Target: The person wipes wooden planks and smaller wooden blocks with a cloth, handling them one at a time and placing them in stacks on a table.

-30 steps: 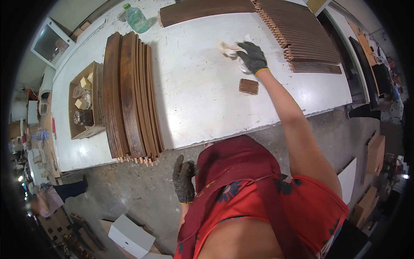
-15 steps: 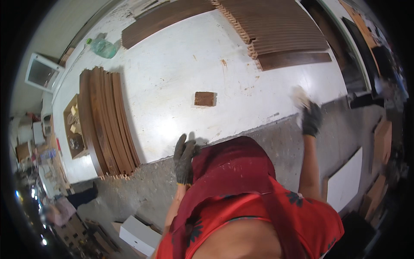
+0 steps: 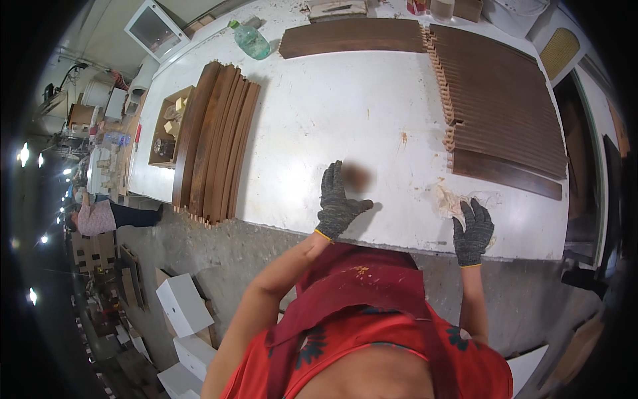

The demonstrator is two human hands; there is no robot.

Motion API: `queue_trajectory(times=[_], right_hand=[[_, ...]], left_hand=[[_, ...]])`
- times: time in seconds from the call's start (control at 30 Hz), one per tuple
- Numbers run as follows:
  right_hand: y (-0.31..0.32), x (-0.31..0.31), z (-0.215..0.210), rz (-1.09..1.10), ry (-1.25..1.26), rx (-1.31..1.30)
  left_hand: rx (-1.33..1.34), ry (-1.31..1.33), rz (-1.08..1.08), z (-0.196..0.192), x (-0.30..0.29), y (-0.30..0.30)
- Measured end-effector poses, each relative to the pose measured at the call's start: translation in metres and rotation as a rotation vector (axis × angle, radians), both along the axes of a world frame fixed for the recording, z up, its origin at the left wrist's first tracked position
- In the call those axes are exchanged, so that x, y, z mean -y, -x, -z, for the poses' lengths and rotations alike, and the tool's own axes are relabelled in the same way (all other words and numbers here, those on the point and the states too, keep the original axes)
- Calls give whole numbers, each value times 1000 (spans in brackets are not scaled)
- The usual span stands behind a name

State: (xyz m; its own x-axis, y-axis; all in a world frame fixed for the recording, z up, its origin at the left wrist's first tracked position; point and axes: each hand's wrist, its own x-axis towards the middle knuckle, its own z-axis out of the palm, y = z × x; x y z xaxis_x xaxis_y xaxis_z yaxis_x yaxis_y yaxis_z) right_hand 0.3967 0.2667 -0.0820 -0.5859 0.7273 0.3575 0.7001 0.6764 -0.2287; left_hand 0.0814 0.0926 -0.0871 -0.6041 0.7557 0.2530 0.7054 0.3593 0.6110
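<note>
My left hand (image 3: 337, 206), in a grey knitted glove, is over the near edge of the white table with its fingers stretched and thumb apart. Just beyond its fingers is a small brown block (image 3: 357, 176), smeared by motion; whether it touches the glove I cannot tell. Farther right, my gloved right hand (image 3: 473, 234) rests on the tabletop, its fingers on a crumpled pale rag (image 3: 450, 201). The fingertips press on the cloth, part of which is hidden beneath the hand.
Dark brown wooden slats (image 3: 216, 143) stand in a row on the left, beside a small open box (image 3: 163, 143) of odd pieces. More slats (image 3: 498, 100) lie at the far right, and one long board (image 3: 352, 36) along the back. A green plastic bottle (image 3: 251, 41) lies at the far left.
My left hand has moved from the table's edge onto the tabletop, beside the brown block, which is now blurred. My right hand has slowed with the rag. The whole view has shifted.
</note>
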Motion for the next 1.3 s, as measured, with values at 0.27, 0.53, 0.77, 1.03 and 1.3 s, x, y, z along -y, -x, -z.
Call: queue_trajectory(times=[0.27,0.53,0.77,1.03,1.3], right_hand=[[11,-22,-3,-22,97,46],[80,-11,-102,-22,145,212],[191,21,-63,-182,801,67],[203,-7,-22,-398,960,-438],[203,-24,3,-128,1911,-1074]], left_hand=[[-252,62,46,29,-19,13],[333,-240,39,-7,-12,25],[236,-317,373,-45,-64,35],[103,-14,939,-51,-100,108],[-609,377,617,-78,-319,340]])
